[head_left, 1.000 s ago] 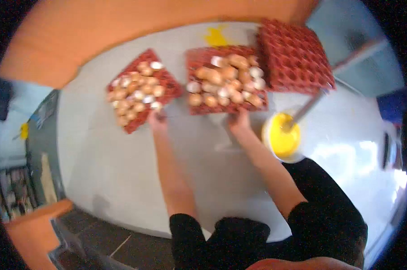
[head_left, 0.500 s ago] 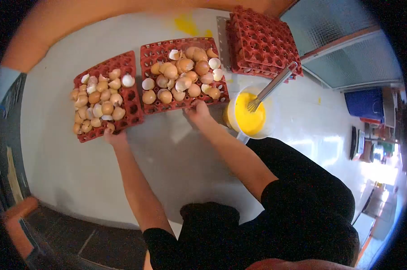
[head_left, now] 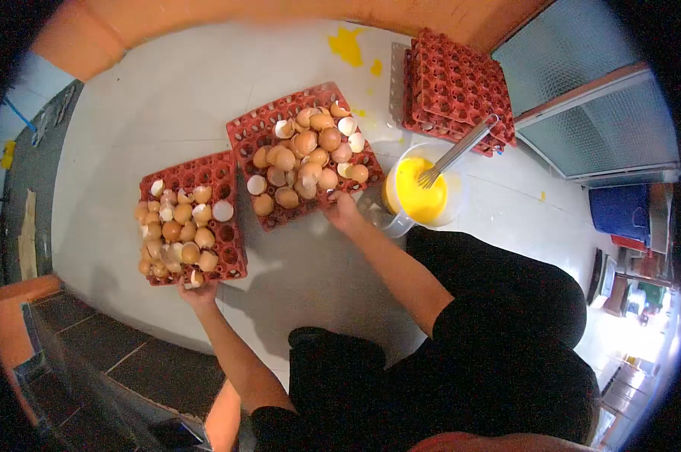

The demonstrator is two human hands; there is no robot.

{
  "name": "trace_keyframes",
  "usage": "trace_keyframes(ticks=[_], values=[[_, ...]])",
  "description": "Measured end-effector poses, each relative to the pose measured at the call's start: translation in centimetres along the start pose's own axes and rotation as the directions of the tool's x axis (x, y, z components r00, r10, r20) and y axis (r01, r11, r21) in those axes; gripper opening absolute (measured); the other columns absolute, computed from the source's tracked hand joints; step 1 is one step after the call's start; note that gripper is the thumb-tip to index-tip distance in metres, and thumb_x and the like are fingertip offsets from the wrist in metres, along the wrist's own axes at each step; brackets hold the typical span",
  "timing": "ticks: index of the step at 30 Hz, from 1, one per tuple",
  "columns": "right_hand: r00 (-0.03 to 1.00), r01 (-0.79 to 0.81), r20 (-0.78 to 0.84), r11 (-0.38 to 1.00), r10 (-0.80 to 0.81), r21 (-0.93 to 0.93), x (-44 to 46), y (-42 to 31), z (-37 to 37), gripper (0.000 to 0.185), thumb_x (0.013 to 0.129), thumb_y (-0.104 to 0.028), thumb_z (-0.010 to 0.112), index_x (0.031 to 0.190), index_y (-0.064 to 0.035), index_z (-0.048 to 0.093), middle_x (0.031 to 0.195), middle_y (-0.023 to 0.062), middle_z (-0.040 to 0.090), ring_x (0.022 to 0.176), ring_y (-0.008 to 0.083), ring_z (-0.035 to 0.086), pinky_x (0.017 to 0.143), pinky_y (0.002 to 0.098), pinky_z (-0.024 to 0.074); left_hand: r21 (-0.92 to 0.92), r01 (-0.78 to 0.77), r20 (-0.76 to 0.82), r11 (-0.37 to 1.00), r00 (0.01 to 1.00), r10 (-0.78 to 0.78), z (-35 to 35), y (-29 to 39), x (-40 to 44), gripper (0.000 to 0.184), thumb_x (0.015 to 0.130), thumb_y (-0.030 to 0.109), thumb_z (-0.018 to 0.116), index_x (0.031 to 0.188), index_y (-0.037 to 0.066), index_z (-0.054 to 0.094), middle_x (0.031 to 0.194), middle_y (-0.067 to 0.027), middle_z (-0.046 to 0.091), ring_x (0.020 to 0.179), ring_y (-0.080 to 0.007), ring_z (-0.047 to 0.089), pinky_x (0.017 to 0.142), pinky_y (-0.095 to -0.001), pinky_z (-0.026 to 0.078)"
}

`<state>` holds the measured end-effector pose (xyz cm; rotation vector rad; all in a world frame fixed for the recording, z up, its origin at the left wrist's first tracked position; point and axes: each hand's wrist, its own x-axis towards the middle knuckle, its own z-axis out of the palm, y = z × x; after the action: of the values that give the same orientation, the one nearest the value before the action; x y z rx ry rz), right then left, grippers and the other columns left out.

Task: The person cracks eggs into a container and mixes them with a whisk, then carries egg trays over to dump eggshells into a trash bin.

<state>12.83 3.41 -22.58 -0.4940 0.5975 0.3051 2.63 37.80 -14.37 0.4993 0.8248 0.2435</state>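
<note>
My left hand (head_left: 198, 292) grips the near edge of a red egg tray (head_left: 230, 218), which carries a pile of cracked brown eggshells (head_left: 172, 231). Its fingers are partly under the tray. My right hand (head_left: 343, 213) holds the near edge of a second red tray (head_left: 244, 134), tilted at an angle and heaped with more eggshells (head_left: 306, 142). The two trays are close together. Right of my right hand, a clear plastic jug (head_left: 456, 186) contains yellow beaten egg (head_left: 418, 197), with a metal whisk (head_left: 461, 151) leaning in it.
A stack of red trays (head_left: 461, 87) stands at the back right, beside a glass-panelled door (head_left: 596, 113). Yellow egg spills (head_left: 345, 47) mark the pale tiled floor (head_left: 152, 113). A blue bin (head_left: 619, 213) is at the far right, and dark tiles (head_left: 141, 361) lie at the lower left.
The left tray has moved nearer to my body with my left hand on it. The right tray has turned at an angle in my right hand. The camera view has also shifted.
</note>
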Motion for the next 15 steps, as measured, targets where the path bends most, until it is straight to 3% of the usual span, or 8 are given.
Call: trace_keyframes(ticks=[5, 6, 9, 10, 11, 13, 14, 15], values=[[0.996, -0.085, 0.012, 0.992, 0.087, -0.095, -2.1, -1.3, 2.3, 0.034, 0.061, -0.002, 0.042, 0.096, -0.0037, 0.045, 0.096, 0.008, 0.051, 0.085, 0.0242, 0.049, 0.079, 0.0361, 0.0396, 0.148, -0.089, 0.018, 0.985, 0.996, 0.088, 0.0, -0.7, -1.7, 0.06, 0.068, 0.032, 0.052, 0.12, 0.008, 0.036, 0.121, -0.0146, 0.039, 0.112, -0.0341, 0.035, 0.088, -0.0559, 0.031], [0.998, -0.069, 0.009, 0.997, 0.069, -0.018, -3.1, -1.9, 3.5, 0.034, 0.061, -0.001, 0.042, 0.095, -0.004, 0.046, 0.096, 0.0077, 0.051, 0.085, 0.0235, 0.049, 0.078, 0.0351, 0.0398, -0.005, 0.108, 0.085, 0.994, 0.991, -0.107, -1.3, -0.1, -0.6, 0.056, 0.069, 0.033, 0.052, 0.118, 0.009, 0.039, 0.12, -0.0129, 0.041, 0.11, -0.0326, 0.038, 0.085, -0.0542, 0.035], [0.996, 0.022, 0.083, 0.995, -0.031, 0.101, -1.8, -1.2, 2.7, 0.031, 0.061, 0.001, 0.043, 0.092, -0.0042, 0.047, 0.094, 0.0071, 0.051, 0.086, 0.0217, 0.048, 0.076, 0.0321, 0.0401, -0.029, 0.116, 0.068, 0.993, 0.991, -0.114, -2.2, -0.2, -0.1, 0.053, 0.07, 0.034, 0.052, 0.116, 0.01, 0.041, 0.12, -0.0103, 0.042, 0.109, -0.0306, 0.039, 0.082, -0.0532, 0.037], [0.982, 0.08, 0.167, 0.994, -0.091, 0.072, 1.4, -0.1, -0.9, 0.03, 0.061, 0.001, 0.043, 0.09, -0.0039, 0.047, 0.093, 0.007, 0.052, 0.086, 0.0211, 0.048, 0.075, 0.0311, 0.0402, -0.086, 0.195, 0.214, 0.977, 0.961, -0.173, -3.1, -0.1, 0.7, 0.052, 0.07, 0.038, 0.051, 0.114, 0.011, 0.043, 0.119, -0.0088, 0.043, 0.109, -0.0297, 0.04, 0.081, -0.0526, 0.037], [0.957, 0.141, 0.249, 0.989, -0.15, 0.054, 4.5, 1.0, -4.4, 0.029, 0.061, 0.001, 0.044, 0.089, -0.0036, 0.047, 0.091, 0.007, 0.052, 0.086, 0.0205, 0.048, 0.075, 0.0301, 0.0403, 0.101, 0.154, 0.235, 0.983, 0.956, -0.174, -3.9, 0.0, 0.7, 0.053, 0.071, 0.041, 0.049, 0.114, 0.011, 0.043, 0.118, -0.0086, 0.043, 0.109, -0.0285, 0.04, 0.082, -0.052, 0.036], [0.984, 0.045, 0.168, 0.995, -0.06, 0.094, 3.5, 1.4, -3.7, 0.026, 0.062, 0.004, 0.043, 0.087, -0.0015, 0.047, 0.088, 0.0066, 0.051, 0.083, 0.0199, 0.049, 0.074, 0.0285, 0.0407, 0.2, -0.137, 0.13, 0.97, 0.985, 0.112, -0.8, -1.9, -1.2, 0.054, 0.071, 0.043, 0.048, 0.116, 0.012, 0.042, 0.119, -0.0088, 0.042, 0.11, -0.0287, 0.039, 0.084, -0.0509, 0.035], [0.958, 0.278, 0.151, 0.926, -0.246, -0.254, 3.3, 2.0, -3.8, 0.026, 0.062, 0.004, 0.043, 0.087, -0.0017, 0.047, 0.089, 0.0065, 0.051, 0.083, 0.02, 0.048, 0.075, 0.0292, 0.0407, 0.126, -0.159, 0.103, 0.979, 0.984, 0.147, -1.1, -2.4, -0.3, 0.055, 0.072, 0.043, 0.047, 0.117, 0.012, 0.04, 0.12, -0.0087, 0.041, 0.111, -0.0289, 0.037, 0.085, -0.0505, 0.034], [0.886, 0.454, 0.209, 0.69, -0.413, -0.563, 3.2, 2.4, -3.8, 0.026, 0.063, 0.004, 0.043, 0.088, -0.0018, 0.047, 0.089, 0.0064, 0.051, 0.084, 0.0201, 0.048, 0.076, 0.0298, 0.0407, 0.048, -0.185, 0.074, 0.982, 0.981, 0.181, -1.4, -2.8, 0.5, 0.057, 0.072, 0.043, 0.047, 0.119, 0.013, 0.039, 0.121, -0.0087, 0.04, 0.112, -0.0292, 0.036, 0.087, -0.0501, 0.033]])
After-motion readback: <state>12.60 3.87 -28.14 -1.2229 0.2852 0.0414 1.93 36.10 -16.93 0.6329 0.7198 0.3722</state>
